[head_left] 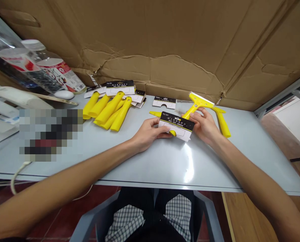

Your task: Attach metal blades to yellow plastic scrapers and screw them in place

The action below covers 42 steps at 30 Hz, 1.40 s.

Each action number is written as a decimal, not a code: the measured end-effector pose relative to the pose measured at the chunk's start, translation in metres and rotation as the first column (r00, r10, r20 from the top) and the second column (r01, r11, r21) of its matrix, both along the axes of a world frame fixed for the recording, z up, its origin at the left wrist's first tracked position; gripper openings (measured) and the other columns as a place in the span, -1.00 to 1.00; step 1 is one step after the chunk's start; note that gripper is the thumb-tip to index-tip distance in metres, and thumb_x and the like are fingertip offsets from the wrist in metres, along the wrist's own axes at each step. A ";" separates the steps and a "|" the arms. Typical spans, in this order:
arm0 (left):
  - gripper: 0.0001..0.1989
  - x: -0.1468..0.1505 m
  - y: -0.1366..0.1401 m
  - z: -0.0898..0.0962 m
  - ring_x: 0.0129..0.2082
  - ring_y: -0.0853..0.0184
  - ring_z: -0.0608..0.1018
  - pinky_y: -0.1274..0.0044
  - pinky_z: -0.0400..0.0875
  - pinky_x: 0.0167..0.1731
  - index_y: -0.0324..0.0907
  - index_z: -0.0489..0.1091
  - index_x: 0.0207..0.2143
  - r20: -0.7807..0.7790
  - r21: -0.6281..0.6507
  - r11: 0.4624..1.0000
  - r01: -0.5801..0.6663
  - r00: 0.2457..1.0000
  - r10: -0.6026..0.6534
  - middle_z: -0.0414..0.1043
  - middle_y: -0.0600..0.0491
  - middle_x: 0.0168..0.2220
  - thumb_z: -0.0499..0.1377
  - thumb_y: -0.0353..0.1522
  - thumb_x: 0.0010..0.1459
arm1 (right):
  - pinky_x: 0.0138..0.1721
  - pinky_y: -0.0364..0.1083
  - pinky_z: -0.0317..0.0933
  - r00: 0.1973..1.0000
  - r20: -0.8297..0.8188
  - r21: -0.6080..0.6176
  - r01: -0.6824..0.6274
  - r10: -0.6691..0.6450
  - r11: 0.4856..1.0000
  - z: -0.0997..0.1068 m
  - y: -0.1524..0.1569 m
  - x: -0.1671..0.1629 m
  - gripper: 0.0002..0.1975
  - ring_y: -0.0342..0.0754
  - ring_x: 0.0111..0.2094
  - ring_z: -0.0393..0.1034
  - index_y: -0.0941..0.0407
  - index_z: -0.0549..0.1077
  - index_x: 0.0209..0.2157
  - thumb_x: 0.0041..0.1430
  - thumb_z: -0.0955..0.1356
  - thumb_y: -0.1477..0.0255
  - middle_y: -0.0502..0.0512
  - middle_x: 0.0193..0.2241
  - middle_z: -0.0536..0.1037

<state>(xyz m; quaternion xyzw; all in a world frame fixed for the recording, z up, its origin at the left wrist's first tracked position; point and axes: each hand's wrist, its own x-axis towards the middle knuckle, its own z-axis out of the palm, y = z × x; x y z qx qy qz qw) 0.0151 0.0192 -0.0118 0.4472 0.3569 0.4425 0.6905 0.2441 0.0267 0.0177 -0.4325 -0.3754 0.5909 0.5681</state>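
Observation:
My left hand (151, 134) pinches a black-and-white header card (178, 126) printed TGJ-001 between thumb and fingers. Closed around the handle of a yellow scraper (199, 101) is my right hand (202, 124); the scraper's wide head points up and away. The handle's lower part passes behind the card, and a bit of yellow shows at the card's lower cutout. Right of my right hand lies another yellow scraper (223, 124). A yellow pointed piece (153, 114) sticks out beyond my left hand, its remainder hidden. Farther back rests a loose card (164, 102).
Several yellow scraper handles (109, 109) with cards lie in a pile at left. Behind are bottles (61, 72), a white mouse (64, 94) and a cardboard wall (150, 37). A pixelated object (51, 136) and a cable (13, 179) occupy the table's left side.

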 end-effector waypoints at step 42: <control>-0.16 0.004 -0.015 0.012 -0.11 0.17 0.67 0.33 0.58 -0.08 -0.20 0.40 0.20 -0.042 -0.104 0.994 -0.032 0.999 0.028 0.64 -0.09 0.00 0.57 -0.50 -0.16 | -0.07 0.04 0.44 0.986 0.112 0.031 -0.128 0.124 0.991 -0.006 -0.008 -0.008 -0.40 -0.02 -0.19 0.60 -0.04 0.33 -0.06 -0.06 0.64 0.38 -0.10 -0.28 0.62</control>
